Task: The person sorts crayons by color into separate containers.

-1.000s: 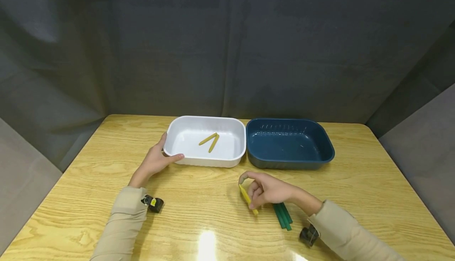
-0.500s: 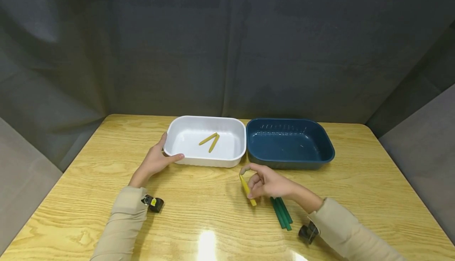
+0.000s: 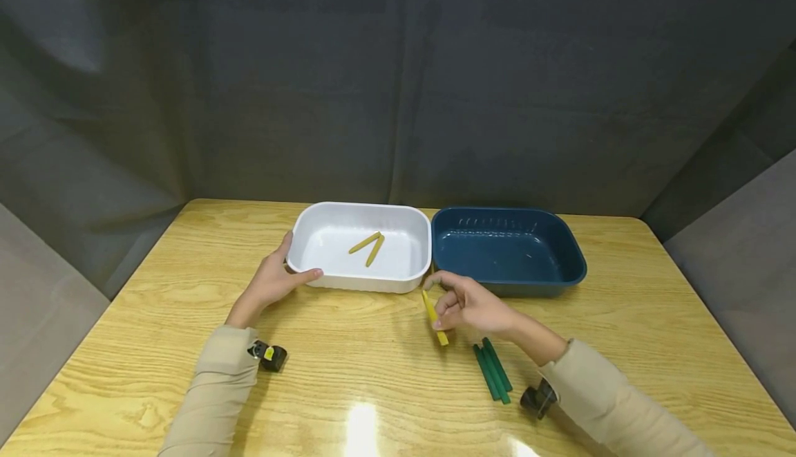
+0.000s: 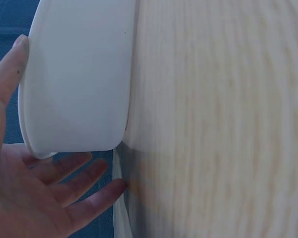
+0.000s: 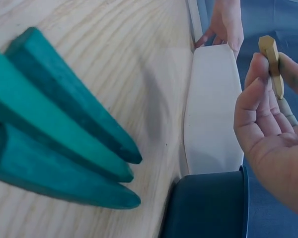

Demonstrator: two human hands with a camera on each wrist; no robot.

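Since the earlier frames the right hand (image 3: 469,305) has carried the yellow stick (image 3: 434,317) up and away from the green sticks (image 3: 493,372), closer to the white tray (image 3: 361,281); the left hand (image 3: 270,281) has not shifted.

From the head view, the yellow stick is pinched between the right thumb and the fingers (image 3: 443,278), hanging slantwise with its lower end just above the desk (image 3: 155,319) (its upper end sits near the gap between the two trays). The green sticks lie together on the desk, apart from the hand, near the right sleeve. Two more yellow sticks (image 3: 368,245) lie inside the white tray, and the blue tray (image 3: 569,274) stands touching it on the right. The left hand rests against the white tray's near-left corner, thumb along the front wall, fingers relaxed.

The left wrist view shows that hand (image 4: 25,198) open, its fingers (image 4: 84,196) spread and straight beside the white tray (image 4: 79,84), one fingertip lying along the rim.

In the right wrist view, the yellow stick (image 5: 271,62) pokes out above the fingertips (image 5: 253,91), held between them and the thumb, well clear of the green sticks (image 5: 54,134) on the desk (image 5: 119,59).
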